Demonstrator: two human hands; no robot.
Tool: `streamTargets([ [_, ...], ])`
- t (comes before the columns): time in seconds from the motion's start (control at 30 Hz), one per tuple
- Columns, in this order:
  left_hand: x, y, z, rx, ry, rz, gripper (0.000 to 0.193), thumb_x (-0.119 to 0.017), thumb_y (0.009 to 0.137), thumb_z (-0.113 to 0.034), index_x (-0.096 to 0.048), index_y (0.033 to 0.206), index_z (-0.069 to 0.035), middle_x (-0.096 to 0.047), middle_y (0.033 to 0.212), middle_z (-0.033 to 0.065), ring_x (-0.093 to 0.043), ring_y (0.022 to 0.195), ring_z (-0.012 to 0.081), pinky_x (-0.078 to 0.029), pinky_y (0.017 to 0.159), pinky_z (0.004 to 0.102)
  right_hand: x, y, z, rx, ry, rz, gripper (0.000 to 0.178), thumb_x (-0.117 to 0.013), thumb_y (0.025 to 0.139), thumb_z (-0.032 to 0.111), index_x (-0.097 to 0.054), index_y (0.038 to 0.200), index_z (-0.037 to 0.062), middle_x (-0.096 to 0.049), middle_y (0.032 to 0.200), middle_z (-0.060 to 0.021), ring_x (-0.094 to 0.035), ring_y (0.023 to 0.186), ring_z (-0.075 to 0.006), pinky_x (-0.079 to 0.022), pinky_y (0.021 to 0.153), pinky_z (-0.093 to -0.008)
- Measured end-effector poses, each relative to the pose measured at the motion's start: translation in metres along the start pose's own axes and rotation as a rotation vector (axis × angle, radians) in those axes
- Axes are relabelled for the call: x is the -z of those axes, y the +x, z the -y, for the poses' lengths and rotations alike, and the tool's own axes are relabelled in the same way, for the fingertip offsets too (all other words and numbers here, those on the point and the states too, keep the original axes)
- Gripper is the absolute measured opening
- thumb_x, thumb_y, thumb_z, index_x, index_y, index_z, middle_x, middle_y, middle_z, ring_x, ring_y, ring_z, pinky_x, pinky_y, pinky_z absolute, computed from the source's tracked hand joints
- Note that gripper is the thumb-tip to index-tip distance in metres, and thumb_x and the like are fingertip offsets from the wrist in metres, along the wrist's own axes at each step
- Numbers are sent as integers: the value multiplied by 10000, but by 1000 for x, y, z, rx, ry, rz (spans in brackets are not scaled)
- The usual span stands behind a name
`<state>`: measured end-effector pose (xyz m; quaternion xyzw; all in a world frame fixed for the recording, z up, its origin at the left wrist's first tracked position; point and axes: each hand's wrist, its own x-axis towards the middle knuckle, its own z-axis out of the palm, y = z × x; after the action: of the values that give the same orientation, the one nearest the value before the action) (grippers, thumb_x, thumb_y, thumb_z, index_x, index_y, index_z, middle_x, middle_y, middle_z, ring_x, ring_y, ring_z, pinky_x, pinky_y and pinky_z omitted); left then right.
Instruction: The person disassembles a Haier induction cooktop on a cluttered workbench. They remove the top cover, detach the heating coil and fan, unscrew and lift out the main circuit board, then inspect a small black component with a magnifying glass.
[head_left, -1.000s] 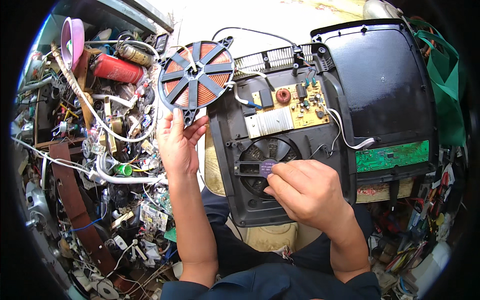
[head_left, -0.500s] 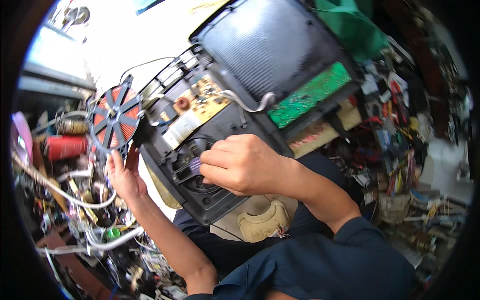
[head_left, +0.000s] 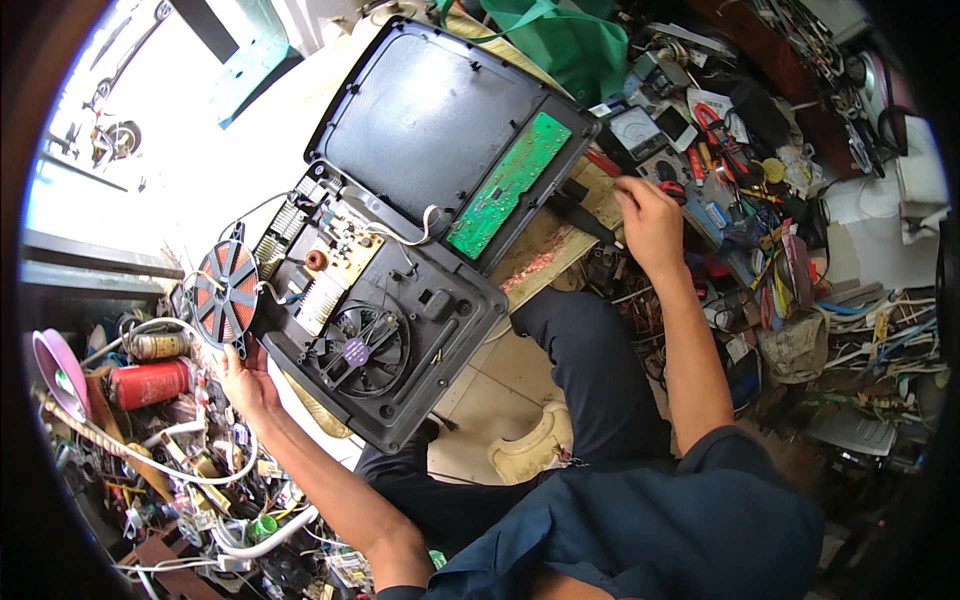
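Two black casing halves, a cover (head_left: 415, 130) and a fan-bearing lower casing (head_left: 412, 288), are carried by a wooden table (head_left: 572, 254); its near edge is overhung by the lower casing's near corner. Pale floor tiles (head_left: 490, 395) are seen below. Both sides of the room are crowded with loose parts, a red cylinder (head_left: 148, 384) being seen on the left, and a green bag (head_left: 560, 40) is placed by the table's far right corner.

A copper coil (head_left: 226, 290) is held by its near end in the fingers of the left hand (head_left: 248, 382), beyond the fingertips and beside the lower casing's left edge. The right hand (head_left: 652, 225) is poised, fingers curled, near the table's right edge; whether anything is pinched there cannot be told.

Half a second ago the fan (head_left: 385, 365) was partly covered by the right hand; now its purple hub label (head_left: 356, 351) is fully exposed. The left hand's grasp is kept.
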<state>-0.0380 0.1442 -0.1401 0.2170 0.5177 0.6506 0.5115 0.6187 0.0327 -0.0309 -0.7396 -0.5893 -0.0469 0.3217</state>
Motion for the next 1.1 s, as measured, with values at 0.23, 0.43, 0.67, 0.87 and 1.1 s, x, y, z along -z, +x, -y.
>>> streamTargets([
  [0.23, -14, -6, -9, 2, 34, 55, 252, -643, 1072, -230, -628, 1273, -78, -757, 1102, 116, -764, 965, 264, -654, 771, 385, -26, 50, -8, 13, -261, 95, 204, -658, 928, 84, -757, 1100, 36, -757, 1063, -148, -710, 979, -401, -567, 843, -468],
  [0.43, -10, -7, -14, 2, 40, 101, 247, -665, 1058, -219, -643, 1258, -75, -763, 1079, 115, -772, 939, 267, -666, 767, 406, -29, 30, 15, -76, -1, 105, 174, -673, 928, 149, -749, 1028, 28, -733, 1060, -150, -690, 968, -407, -550, 829, -481],
  [0.67, -11, 8, -9, 43, 153, 75, 231, -643, 1070, -266, -635, 1241, -111, -745, 1080, 81, -744, 913, 215, -646, 750, 355, -29, 9, 18, -247, 303, 130, 299, -726, 917, 118, -726, 1191, -2, -746, 1047, -195, -721, 888, -334, -553, 805, -419],
  [0.87, 3, 25, -43, 169, 290, 34, 237, -700, 1033, -328, -705, 1125, -110, -763, 956, 33, -739, 837, 181, -649, 737, 322, -34, 10, 16, -135, 189, 195, 241, -721, 901, 147, -746, 1108, 25, -725, 1074, -148, -692, 1031, -379, -552, 877, -471],
  [1.1, 5, 58, -98, 496, 380, 255, 306, -655, 1046, -413, -756, 1060, -124, -772, 961, 5, -698, 933, 177, -554, 866, 316, -59, -4, 7, -55, 230, 1, 66, -660, 841, 87, -721, 818, 81, -703, 952, -74, -675, 998, -301, -574, 827, -427],
])
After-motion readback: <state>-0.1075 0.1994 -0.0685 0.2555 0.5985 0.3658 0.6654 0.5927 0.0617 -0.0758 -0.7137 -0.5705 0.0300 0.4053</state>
